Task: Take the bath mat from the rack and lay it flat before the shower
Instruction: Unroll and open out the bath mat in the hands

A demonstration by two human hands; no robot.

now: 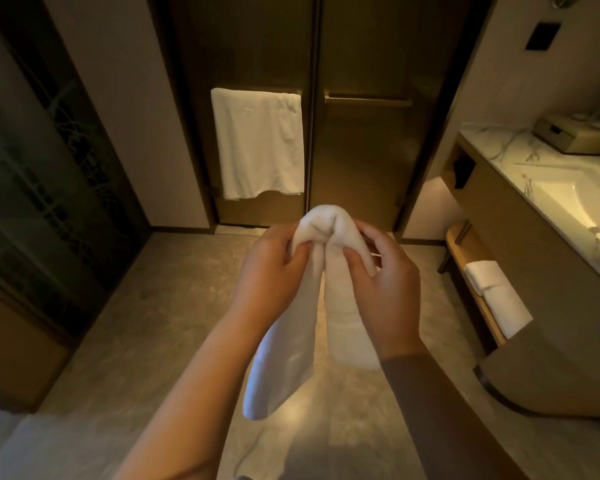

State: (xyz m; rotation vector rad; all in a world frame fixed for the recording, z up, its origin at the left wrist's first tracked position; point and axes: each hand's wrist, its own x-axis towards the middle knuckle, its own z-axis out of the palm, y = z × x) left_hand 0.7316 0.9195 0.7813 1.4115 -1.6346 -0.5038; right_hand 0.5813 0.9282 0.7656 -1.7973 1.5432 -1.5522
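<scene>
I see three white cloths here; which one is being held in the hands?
The bath mat, gripped by left hand and right hand; the hanging towel and folded towel lie untouched.

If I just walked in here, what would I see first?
First you'd see the white bath mat, bunched and folded, held up in the middle of the picture by the left hand and the right hand, its ends dangling over the floor. Behind it, another white towel hangs from a bar on the dark doors. Off to the right, a glowing sink sits in a marble counter.
</scene>
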